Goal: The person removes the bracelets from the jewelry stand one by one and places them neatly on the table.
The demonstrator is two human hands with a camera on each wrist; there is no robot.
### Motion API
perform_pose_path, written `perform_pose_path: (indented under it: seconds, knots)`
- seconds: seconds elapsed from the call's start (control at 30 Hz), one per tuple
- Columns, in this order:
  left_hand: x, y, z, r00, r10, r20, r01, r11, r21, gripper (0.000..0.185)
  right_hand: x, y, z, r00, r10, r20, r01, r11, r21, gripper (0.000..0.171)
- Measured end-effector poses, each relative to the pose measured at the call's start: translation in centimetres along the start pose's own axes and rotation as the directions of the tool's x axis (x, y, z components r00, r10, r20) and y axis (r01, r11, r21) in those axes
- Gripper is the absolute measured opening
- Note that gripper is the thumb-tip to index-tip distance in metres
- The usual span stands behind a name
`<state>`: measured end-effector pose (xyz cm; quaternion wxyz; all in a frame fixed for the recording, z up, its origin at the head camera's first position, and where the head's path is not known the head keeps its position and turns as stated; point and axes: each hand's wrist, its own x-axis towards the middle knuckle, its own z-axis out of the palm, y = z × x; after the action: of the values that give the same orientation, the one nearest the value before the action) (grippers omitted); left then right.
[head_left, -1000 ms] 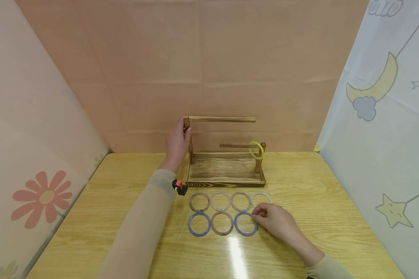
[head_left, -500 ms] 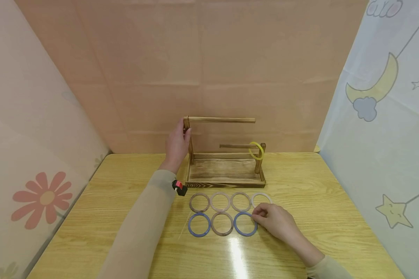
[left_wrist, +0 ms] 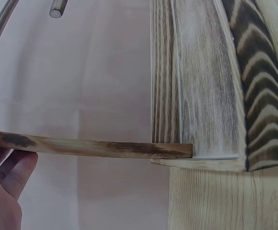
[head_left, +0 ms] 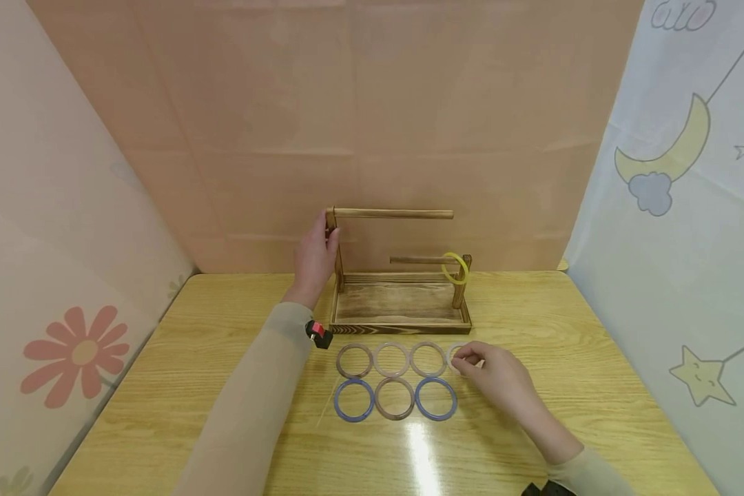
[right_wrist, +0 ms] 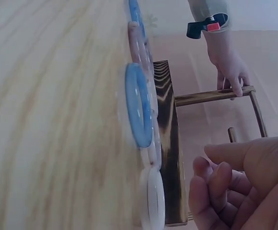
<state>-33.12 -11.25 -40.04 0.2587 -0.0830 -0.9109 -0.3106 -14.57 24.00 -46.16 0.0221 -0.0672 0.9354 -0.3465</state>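
Observation:
My left hand grips the top of the tall post of a wooden rack, thumb and fingers on either side. Over the white bangle at the right end of the back row hovers my right hand, its fingers loosely bent. In the right wrist view nothing lies between thumb and fingers, and that white bangle lies flat on the table. The right-hand blue bangle lies just in front, apart from the hand. A yellow bangle hangs on the rack's lower bar, against the short post.
Another blue bangle and several brownish or pale bangles, among them a brown one, lie in two rows before the rack. The rack's upper bar points right, its end free. Fabric walls surround the wooden table.
My right hand has left the right-hand blue bangle and moved slightly up and right, over the white bangle. The left hand stays on the post.

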Motion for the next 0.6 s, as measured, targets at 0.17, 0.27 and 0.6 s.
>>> perform_pose_path:
  seconds: [0.17, 0.27, 0.6]
  knots:
    - [-0.1, 0.0, 0.0, 1.0, -0.008, -0.003, 0.008, 1.0, 0.008, 0.033, 0.5, -0.5, -0.6, 0.999, 0.009, -0.034, -0.008, 1.0, 0.007, 0.013]
    - [-0.1, 0.0, 0.0, 1.0, -0.015, 0.002, 0.015, 1.0, 0.015, 0.037, 0.8, -0.7, -0.9, 0.999, 0.016, -0.051, -0.014, 1.0, 0.023, 0.016]
    - [0.0, -0.1, 0.0, 1.0, -0.012, 0.009, 0.012, 1.0, 0.009, 0.033, 2.2, -1.1, -1.9, 0.989, -0.024, -0.145, 0.036, 0.996, 0.083, 0.026]
